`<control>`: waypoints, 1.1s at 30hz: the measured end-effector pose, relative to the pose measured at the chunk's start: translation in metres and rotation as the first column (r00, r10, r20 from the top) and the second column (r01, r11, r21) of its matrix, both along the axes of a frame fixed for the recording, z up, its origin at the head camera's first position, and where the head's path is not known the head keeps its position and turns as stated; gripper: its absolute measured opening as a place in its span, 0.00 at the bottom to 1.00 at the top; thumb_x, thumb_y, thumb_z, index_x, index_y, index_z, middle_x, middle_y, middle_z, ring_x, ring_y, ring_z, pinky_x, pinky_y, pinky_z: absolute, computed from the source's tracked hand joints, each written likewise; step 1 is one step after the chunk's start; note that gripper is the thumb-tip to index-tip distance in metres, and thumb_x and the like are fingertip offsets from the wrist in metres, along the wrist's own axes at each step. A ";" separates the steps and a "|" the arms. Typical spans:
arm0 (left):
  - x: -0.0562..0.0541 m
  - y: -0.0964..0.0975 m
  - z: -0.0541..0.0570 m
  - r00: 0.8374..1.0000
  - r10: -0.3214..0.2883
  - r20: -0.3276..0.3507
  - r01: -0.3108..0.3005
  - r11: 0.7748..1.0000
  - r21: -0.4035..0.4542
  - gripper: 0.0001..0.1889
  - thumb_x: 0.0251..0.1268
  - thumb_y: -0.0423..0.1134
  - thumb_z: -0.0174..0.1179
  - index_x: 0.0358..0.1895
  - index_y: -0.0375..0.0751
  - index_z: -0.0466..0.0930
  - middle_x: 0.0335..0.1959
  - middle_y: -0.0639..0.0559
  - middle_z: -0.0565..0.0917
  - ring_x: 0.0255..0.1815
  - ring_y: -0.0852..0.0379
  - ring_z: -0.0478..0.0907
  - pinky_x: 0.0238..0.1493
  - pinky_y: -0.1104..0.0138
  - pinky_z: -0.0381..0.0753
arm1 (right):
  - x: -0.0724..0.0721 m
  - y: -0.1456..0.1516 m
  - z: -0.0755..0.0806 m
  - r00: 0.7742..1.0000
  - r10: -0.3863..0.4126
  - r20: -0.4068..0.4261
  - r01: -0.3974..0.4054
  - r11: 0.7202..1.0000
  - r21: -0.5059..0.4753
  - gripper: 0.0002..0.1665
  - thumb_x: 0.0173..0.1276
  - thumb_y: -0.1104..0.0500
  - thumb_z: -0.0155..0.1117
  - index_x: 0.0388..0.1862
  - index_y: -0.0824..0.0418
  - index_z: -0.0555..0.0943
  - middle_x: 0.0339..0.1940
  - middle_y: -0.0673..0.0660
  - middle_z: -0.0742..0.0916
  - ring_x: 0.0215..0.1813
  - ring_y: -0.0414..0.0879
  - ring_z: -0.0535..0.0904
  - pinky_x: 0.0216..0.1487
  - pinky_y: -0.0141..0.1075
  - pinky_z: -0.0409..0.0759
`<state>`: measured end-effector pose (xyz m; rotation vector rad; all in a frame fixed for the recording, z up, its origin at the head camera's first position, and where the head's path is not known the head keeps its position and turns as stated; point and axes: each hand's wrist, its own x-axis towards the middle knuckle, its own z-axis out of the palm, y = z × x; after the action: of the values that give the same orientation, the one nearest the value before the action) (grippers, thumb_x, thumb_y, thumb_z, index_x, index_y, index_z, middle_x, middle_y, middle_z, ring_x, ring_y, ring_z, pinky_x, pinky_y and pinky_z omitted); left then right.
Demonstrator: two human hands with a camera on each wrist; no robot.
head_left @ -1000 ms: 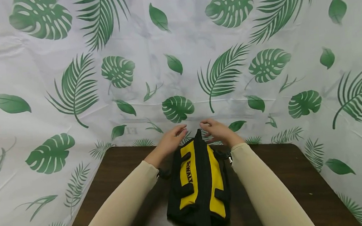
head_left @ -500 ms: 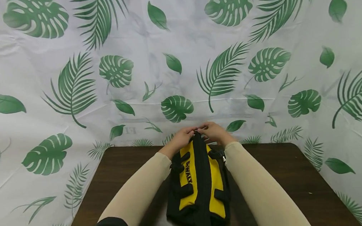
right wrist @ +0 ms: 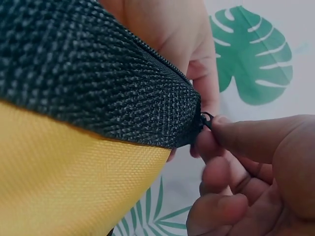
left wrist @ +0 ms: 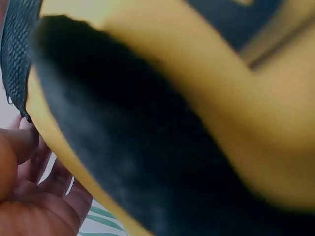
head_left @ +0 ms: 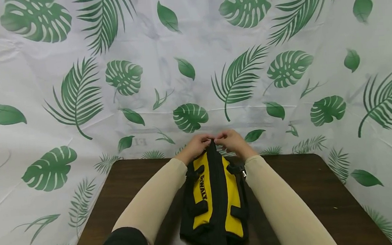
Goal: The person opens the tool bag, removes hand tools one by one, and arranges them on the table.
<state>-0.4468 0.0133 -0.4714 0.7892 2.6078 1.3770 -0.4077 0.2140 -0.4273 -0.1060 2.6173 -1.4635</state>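
A yellow and black DeWalt tool bag sits on the dark table, with a black zipper band running along its top. At the bag's far end, my right hand pinches the small zipper pull between thumb and forefinger. Opposite it, my left hand grips the tip of the zipper band from the left. Up close in the left wrist view, a black handle strap blurs across the yellow fabric, and the left thumb presses at the band's edge.
The brown wooden table extends on both sides of the bag. A white sheet with green leaf prints hangs right behind the table's far edge. Black straps stick out from the bag's sides.
Both hands have come inward from either side of the bag's far end and taken hold there, the right on the zipper pull, the left on the band's tip. The bag has barely moved.
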 end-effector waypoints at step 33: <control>-0.004 -0.013 0.027 0.994 -0.060 -0.091 0.039 0.975 -0.221 0.11 0.89 0.36 0.54 0.58 0.40 0.87 0.59 0.41 0.88 0.59 0.44 0.86 0.64 0.51 0.85 | 0.063 0.002 -0.003 0.963 0.202 -0.176 -0.161 0.961 0.225 0.08 0.81 0.57 0.70 0.38 0.54 0.89 0.36 0.53 0.88 0.39 0.48 0.82 0.44 0.41 0.80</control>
<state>-0.4511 -0.0002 -0.4444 0.9017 2.7300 1.0393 -0.3446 0.2159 -0.4307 -0.4795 2.8091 -1.1639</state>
